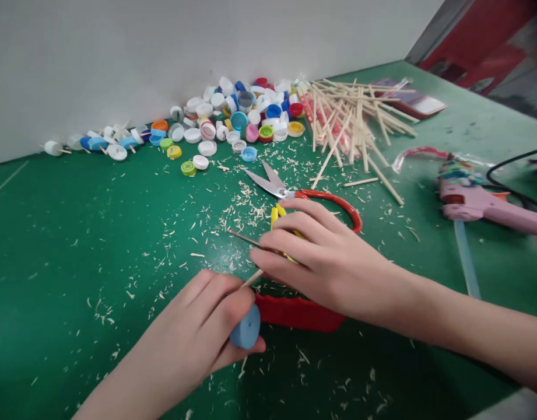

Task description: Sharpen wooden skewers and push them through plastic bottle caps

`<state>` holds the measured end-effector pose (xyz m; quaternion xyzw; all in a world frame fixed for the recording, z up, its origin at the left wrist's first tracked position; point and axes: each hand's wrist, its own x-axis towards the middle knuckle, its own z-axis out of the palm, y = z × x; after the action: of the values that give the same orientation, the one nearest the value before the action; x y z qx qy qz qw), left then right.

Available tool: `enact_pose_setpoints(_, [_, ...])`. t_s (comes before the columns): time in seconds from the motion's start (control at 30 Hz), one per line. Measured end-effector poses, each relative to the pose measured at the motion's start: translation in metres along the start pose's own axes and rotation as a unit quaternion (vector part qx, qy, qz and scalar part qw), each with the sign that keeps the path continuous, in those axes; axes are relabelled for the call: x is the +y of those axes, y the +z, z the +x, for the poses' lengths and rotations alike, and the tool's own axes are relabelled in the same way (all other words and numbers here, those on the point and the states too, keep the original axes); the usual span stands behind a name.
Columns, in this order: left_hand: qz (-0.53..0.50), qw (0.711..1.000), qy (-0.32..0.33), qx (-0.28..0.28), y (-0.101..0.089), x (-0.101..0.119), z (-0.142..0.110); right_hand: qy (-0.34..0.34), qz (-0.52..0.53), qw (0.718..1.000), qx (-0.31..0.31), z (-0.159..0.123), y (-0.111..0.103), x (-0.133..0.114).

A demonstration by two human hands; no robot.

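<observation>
My left hand is closed around a light blue bottle cap and a thin wooden stick. The stick's far end runs under the fingers of my right hand. With bent fingers, that hand grips a thin pointed metal tool, its tip toward the upper left; its handle is hidden. Yellow handles show partly beneath the right fingers. Red-handled scissors lie half open just beyond. Below the right hand rests a red piece with a wavy edge.
Many coloured bottle caps are heaped against the wall. Caps with sticks lie at the left. Wooden sticks are piled at the back right. A pink glue gun lies right. Shavings litter the green table.
</observation>
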<state>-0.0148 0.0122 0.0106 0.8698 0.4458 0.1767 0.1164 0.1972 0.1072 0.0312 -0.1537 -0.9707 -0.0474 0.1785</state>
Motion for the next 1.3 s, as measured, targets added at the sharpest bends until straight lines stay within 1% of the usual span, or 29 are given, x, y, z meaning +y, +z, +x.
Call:
enact_pose_setpoints(0.07, [0.017,0.999,0.013,0.034,-0.003,-0.005,-0.003,-0.014,0.014,1.000,-0.002,-0.001,-0.001,0.004])
enact_pose_setpoints(0.13, [0.035,0.995,0.003,0.090,-0.007,-0.014,-0.009,-0.011,0.018,1.000,-0.015,-0.005,-0.003,0.009])
enact_pose_setpoints(0.2, [0.042,0.989,-0.030,0.138,-0.010,-0.026,-0.014,0.004,0.014,1.000,-0.014,-0.009,-0.005,0.014])
enact_pose_setpoints(0.3, [0.050,0.978,-0.095,0.178,-0.011,-0.037,-0.017,0.025,0.003,0.999,0.025,-0.012,-0.007,0.017])
enact_pose_setpoints(0.4, [0.069,0.975,-0.123,0.174,-0.009,-0.039,-0.015,0.025,0.005,0.999,0.047,-0.012,-0.009,0.014])
enact_pose_setpoints(0.73, [0.092,0.976,-0.130,0.145,-0.006,-0.038,-0.015,0.016,0.080,0.995,0.048,-0.011,-0.003,0.011])
enact_pose_setpoints(0.9, [0.096,0.978,-0.120,0.143,-0.005,-0.040,-0.014,0.015,0.105,0.994,0.036,-0.012,-0.001,0.011])
enact_pose_setpoints(1.13, [0.101,0.977,-0.093,0.165,-0.002,-0.041,-0.013,0.004,0.101,0.994,0.047,-0.012,-0.004,0.009])
enact_pose_setpoints(1.3, [0.109,0.977,-0.083,0.163,-0.001,-0.042,-0.013,0.019,0.117,0.992,0.031,-0.013,-0.003,0.008])
